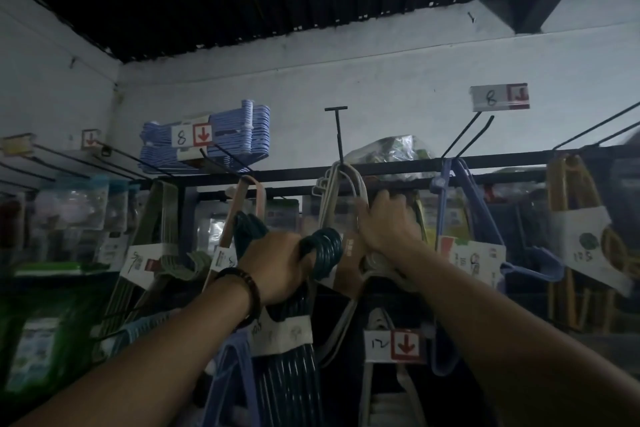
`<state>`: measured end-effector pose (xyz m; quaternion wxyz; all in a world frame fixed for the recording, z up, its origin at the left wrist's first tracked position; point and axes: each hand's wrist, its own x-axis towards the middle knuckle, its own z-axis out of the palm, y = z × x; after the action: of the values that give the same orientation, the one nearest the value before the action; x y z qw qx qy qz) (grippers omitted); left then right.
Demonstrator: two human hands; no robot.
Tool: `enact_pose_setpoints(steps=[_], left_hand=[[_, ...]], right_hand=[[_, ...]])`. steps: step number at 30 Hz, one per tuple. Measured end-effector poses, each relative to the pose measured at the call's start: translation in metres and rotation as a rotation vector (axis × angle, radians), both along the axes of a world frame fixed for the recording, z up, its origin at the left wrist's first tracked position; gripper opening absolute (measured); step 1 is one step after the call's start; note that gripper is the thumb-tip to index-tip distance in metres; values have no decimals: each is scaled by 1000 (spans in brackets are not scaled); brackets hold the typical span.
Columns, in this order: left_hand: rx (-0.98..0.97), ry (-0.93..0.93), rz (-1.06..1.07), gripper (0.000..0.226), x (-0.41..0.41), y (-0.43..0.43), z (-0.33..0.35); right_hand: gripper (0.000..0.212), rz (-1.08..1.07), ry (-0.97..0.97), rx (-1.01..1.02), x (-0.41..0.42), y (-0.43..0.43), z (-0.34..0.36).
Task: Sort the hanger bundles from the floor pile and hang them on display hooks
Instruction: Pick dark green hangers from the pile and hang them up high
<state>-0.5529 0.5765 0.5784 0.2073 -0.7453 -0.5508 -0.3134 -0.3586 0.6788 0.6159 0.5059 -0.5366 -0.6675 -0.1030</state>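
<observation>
**Holding a dark green bundle up beside the centre hook**

Left hand (277, 267): fist closed round the hook necks of the dark green hanger bundle (323, 246). The curled hook ends stick out just right of the knuckles. The rest of the bundle hangs straight down below the wrist, wrapped in a white paper band (280, 333). Beaded bracelet (249, 284) on that wrist.

Right hand (384, 222): raised higher, just right of the green hooks. Fingers bent, hand set against the right side of the white hanger bundle (337, 191). Motion blur here; cannot tell whether it truly grips the white hangers or only presses on them.

White bundle hangs from the centre hook (337, 135) on the black rail (381, 166). The green bundle is below and left of that hook, on no hook, carried only by the left hand.

Neighbours on the rail: olive bundle (156, 215) and pink bundle (242, 204) to the left, blue bundle (450, 204) and yellow bundle (568, 191) to the right. Stack of blue hangers (239, 128) lies on top of the rack behind a tag marked 8 (192, 135). Tag marked 12 (394, 345) with a red arrow sits low, under the right forearm.
</observation>
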Motion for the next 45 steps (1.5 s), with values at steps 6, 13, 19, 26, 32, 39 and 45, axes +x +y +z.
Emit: enact_pose_setpoints(steps=[6,13,19,26,32,39,45], left_hand=[[92,-29,29,45,-10,-22,-9],[96,-88,-99,31,0,-70,-24],[-8,-238,-652,40,-12,-102,-30],[-324,-1176,-685,38,9,-112,-82],[-378,-1390,-906,43,60,-134,-81],[-288,-1200,-886,89,160,-130,-87],[-199,-1105,-919,42,275,-137,-70]], right_hand=[[52,707,-26,-135,8,-124,-32],[30,499,-170,-18,-21,-187,-62],[27,486,99,26,-15,-232,-63],[29,713,504,-6,38,-280,-84],[43,553,631,-178,89,-303,-99],[43,-326,-126,225,157,-329,-91],[26,-138,-136,32,217,-306,-78]])
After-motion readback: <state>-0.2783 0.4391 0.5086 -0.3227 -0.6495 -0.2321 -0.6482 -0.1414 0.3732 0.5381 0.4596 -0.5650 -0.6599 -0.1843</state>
